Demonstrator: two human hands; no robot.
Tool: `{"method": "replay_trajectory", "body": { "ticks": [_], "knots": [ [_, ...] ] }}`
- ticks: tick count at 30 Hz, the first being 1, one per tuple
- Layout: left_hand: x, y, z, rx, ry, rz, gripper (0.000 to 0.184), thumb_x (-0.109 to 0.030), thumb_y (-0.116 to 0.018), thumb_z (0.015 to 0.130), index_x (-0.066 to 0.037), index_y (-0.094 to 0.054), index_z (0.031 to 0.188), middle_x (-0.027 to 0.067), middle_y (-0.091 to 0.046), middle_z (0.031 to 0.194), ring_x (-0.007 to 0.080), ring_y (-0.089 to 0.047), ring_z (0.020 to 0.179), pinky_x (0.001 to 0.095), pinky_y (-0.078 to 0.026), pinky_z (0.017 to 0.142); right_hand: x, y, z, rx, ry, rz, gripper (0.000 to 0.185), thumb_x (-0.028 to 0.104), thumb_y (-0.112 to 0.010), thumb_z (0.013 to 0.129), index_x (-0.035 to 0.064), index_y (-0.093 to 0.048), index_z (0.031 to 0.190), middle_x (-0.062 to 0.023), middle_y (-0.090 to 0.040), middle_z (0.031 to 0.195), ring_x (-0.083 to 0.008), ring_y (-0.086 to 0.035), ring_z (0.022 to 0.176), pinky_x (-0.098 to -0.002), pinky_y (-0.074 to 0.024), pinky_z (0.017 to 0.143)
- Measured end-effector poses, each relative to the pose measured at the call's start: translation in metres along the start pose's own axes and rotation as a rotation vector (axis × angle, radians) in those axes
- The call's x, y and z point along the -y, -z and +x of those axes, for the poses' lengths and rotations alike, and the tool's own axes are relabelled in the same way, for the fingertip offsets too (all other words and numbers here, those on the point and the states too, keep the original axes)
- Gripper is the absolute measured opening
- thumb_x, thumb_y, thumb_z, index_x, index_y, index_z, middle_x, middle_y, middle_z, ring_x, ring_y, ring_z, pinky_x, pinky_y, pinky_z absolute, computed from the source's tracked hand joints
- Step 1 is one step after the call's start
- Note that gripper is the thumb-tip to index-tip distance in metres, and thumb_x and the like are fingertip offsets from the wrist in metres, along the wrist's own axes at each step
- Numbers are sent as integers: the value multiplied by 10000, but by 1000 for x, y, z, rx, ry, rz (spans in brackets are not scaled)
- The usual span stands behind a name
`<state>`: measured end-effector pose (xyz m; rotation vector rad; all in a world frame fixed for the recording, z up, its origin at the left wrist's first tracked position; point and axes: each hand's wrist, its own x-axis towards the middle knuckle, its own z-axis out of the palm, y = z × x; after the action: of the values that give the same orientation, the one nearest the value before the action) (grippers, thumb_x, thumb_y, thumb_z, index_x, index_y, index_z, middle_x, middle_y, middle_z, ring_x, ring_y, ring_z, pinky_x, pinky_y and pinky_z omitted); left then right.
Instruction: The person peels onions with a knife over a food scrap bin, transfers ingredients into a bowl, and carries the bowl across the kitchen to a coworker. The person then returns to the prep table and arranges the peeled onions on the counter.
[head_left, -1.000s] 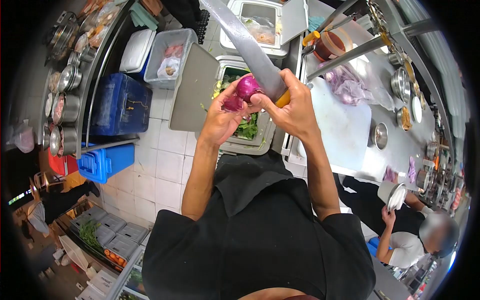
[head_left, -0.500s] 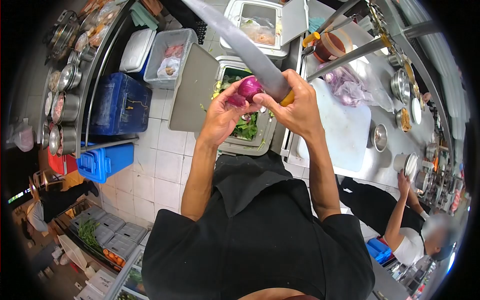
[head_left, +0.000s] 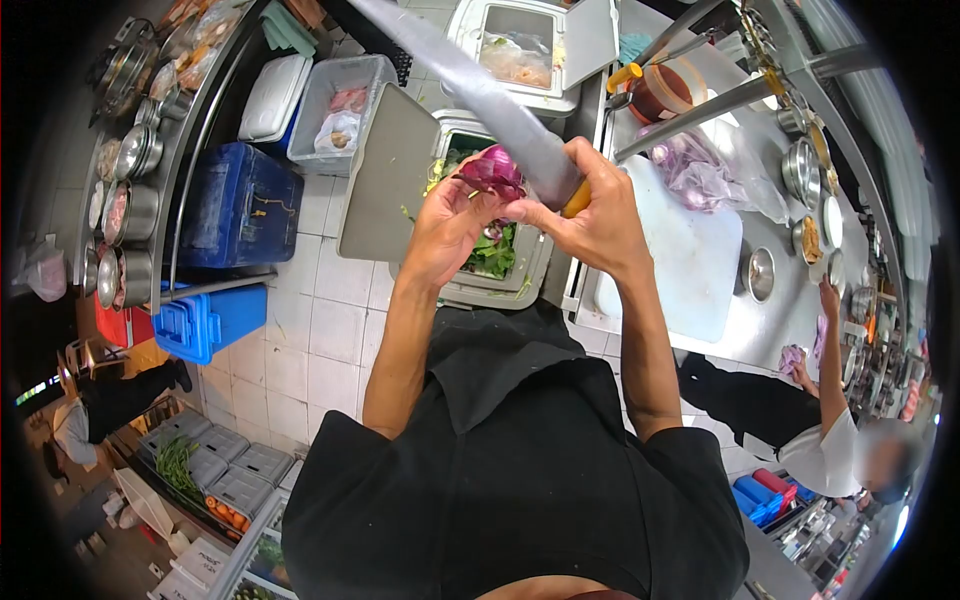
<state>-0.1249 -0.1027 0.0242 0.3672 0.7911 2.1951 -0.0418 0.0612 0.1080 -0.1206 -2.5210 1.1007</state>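
Note:
My left hand (head_left: 445, 232) grips a red onion (head_left: 493, 172) with loose purple skin around it. In my right hand (head_left: 602, 215) is a large knife (head_left: 500, 112), held by its yellow handle (head_left: 577, 200), with the wide blade pointing up and left. The blade's base lies right beside the onion, and my right thumb reaches to the onion's lower edge. Below both hands stands an open grey bin (head_left: 540, 275) with green leaves (head_left: 492, 255) and peelings inside.
A white cutting board (head_left: 690, 265) lies on the steel counter at the right, near a plastic bag of onions (head_left: 695, 170) and a metal bowl (head_left: 760, 273). A co-worker (head_left: 825, 440) stands at lower right. Blue containers (head_left: 240, 210) are at left.
The onion has turned in my left hand, and more loose skin shows on it. The knife blade has tilted further left. The co-worker has set down the container and now reaches across the counter.

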Motion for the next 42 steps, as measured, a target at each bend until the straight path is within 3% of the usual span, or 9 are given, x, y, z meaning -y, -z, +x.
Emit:
{"method": "replay_trajectory", "body": {
  "ticks": [3, 6, 8, 12, 19, 24, 26, 36, 42],
  "knots": [
    [-3, -6, -1, -8, -6, 1, 504, -85, -685, 889, 15, -456, 1326, 81, -600, 1169, 171, -612, 1069, 333, -499, 946, 5, 2, 4, -95, 86, -25, 524, 384, -868, 687, 3, -562, 876, -93, -546, 689, -177, -513, 594, -297, -441, 566],
    [-1, -6, 0, -12, -15, 5, 477, -63, -683, 886, 12, -470, 1305, 81, -586, 1190, 166, -604, 1078, 320, -498, 940, 4, 0, 3, -67, 48, -76, 548, 394, -878, 665, 4, -562, 885, -97, -552, 698, -204, -518, 601, -309, -439, 567],
    [0, -5, 2, -23, -16, 12, 458, -49, -684, 882, 10, -479, 1288, 83, -581, 1200, 164, -601, 1082, 312, -497, 938, 5, -1, 2, -5, 25, -98, 549, 457, -809, 728, -15, -581, 889, -145, -587, 755, -329, -604, 662, -390, -476, 598],
    [2, -6, 5, -45, -39, 64, 495, -42, -703, 864, -3, -440, 1281, 97, -586, 1190, 176, -604, 1082, 317, -501, 939, 3, -7, 2, -30, -13, -77, 472, 396, -764, 797, -29, -575, 873, -167, -587, 747, -361, -604, 668, -405, -475, 602],
    [-7, -25, 2, -49, -99, 32, 722, -77, -728, 847, -50, -309, 1435, 156, -581, 1211, 189, -606, 1089, 338, -522, 942, -3, -3, 3, 65, -163, 73, 405, 357, -710, 870, -29, -587, 855, -157, -556, 704, -225, -501, 551, -345, -415, 526],
    [-10, -19, 1, -44, -43, 105, 598, -56, -714, 853, -33, -442, 1384, 119, -581, 1235, 179, -606, 1083, 326, -532, 919, -19, -7, 5, 67, -253, 181, 382, 367, -709, 877, -4, -618, 888, -87, -565, 679, -132, -478, 553, -292, -386, 510],
    [-11, -19, 2, -38, -31, 157, 525, -50, -717, 850, -9, -504, 1328, 94, -588, 1224, 166, -607, 1074, 308, -530, 906, -27, -15, 3, -27, -67, 211, 371, 370, -712, 875, 13, -651, 958, -54, -586, 692, -98, -471, 562, -273, -390, 520],
    [-9, -24, 1, -206, -114, 303, 511, -42, -741, 827, 15, -508, 1278, 99, -602, 1136, 158, -614, 1026, 293, -541, 850, -10, -7, 6, 109, -284, 231, 374, 360, -711, 876, 23, -670, 1036, -31, -617, 742, -83, -457, 589, -273, -397, 548],
    [-12, -23, -1, -13, -47, 169, 503, -39, -667, 877, 21, -458, 1331, 119, -593, 1196, 161, -617, 1040, 317, -552, 872, -30, -14, 5, 76, -310, 299, 363, 342, -699, 887, 31, -667, 1073, -20, -606, 720, -69, -436, 580, -263, -380, 530]
  ]
}}
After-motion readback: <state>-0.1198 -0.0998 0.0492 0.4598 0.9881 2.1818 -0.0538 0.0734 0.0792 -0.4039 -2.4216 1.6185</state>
